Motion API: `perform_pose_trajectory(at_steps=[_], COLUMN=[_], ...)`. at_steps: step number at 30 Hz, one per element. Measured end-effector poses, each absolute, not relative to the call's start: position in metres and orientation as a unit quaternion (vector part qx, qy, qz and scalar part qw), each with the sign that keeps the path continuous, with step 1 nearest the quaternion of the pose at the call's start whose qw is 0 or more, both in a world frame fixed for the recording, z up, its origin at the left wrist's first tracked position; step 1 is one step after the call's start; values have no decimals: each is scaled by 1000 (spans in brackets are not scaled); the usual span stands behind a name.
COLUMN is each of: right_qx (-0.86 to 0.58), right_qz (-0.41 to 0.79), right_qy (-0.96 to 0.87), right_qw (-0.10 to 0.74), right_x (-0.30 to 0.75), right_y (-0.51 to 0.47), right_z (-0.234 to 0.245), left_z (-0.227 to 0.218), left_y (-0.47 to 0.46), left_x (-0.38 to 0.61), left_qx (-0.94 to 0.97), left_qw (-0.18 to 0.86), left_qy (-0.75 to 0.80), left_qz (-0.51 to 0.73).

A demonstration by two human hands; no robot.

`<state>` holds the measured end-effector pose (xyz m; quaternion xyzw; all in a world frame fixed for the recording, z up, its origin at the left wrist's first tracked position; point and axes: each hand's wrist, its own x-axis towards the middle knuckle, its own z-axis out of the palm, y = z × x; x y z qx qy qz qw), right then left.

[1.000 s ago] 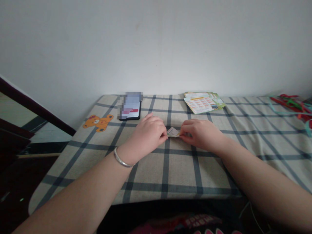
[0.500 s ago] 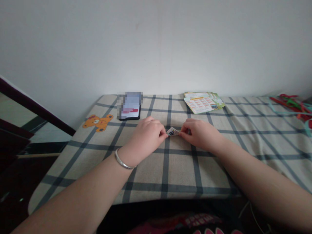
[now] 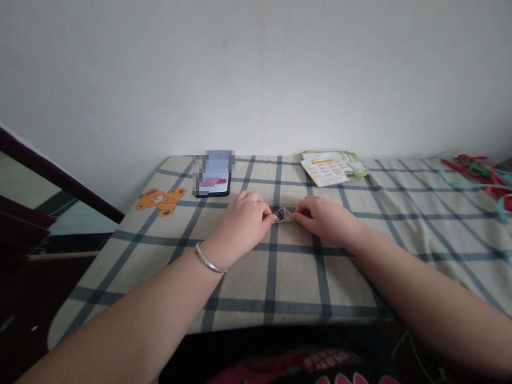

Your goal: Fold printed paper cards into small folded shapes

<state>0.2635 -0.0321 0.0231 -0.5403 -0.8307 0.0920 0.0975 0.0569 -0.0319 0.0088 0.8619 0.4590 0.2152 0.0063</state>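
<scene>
A small folded piece of printed paper [image 3: 284,215], roughly triangular, is held between my two hands just above or on the checked tablecloth [image 3: 240,288]; I cannot tell whether it touches the cloth. My left hand [image 3: 248,216] pinches its left corner between thumb and fingers. At the right corner, my right hand [image 3: 322,217] pinches it the same way. The paper's ends are hidden by the fingertips. A silver bracelet [image 3: 208,258] circles my left wrist.
A phone [image 3: 214,178], partly blurred, lies behind my left hand. Left of it is an orange bear cutout [image 3: 160,201]. Printed sheets [image 3: 332,168] are piled near the wall. Coloured ribbons [image 3: 476,168] lie at the far right.
The paper's top has become more peaked, with a crease showing in its middle. My left wrist has shifted slightly right and the bracelet has moved with it.
</scene>
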Motion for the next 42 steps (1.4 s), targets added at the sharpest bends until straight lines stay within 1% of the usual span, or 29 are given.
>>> perform_pose_trajectory(at_steps=[5, 17, 25, 33, 37, 42], right_qx=[-552, -558, -579, -584, -586, -578], right_qz=[91, 68, 85, 81, 78, 71], right_qy=[-824, -821, -806, -803, -802, -808], right_qw=[88, 97, 83, 89, 88, 94], right_x=[262, 258, 256, 256, 256, 256], right_y=[-30, -29, -28, -29, -28, -27], right_z=[21, 16, 20, 19, 18, 16], left_z=[7, 6, -1, 5, 7, 11], left_y=[-32, -30, -18, -21, -22, -26], left_x=[59, 61, 54, 53, 56, 58], left_qx=[857, 854, 857, 869, 886, 911], left_qw=[6, -11, 20, 23, 36, 11], left_qy=[468, 477, 464, 447, 406, 361], left_qz=[214, 207, 225, 210, 222, 199])
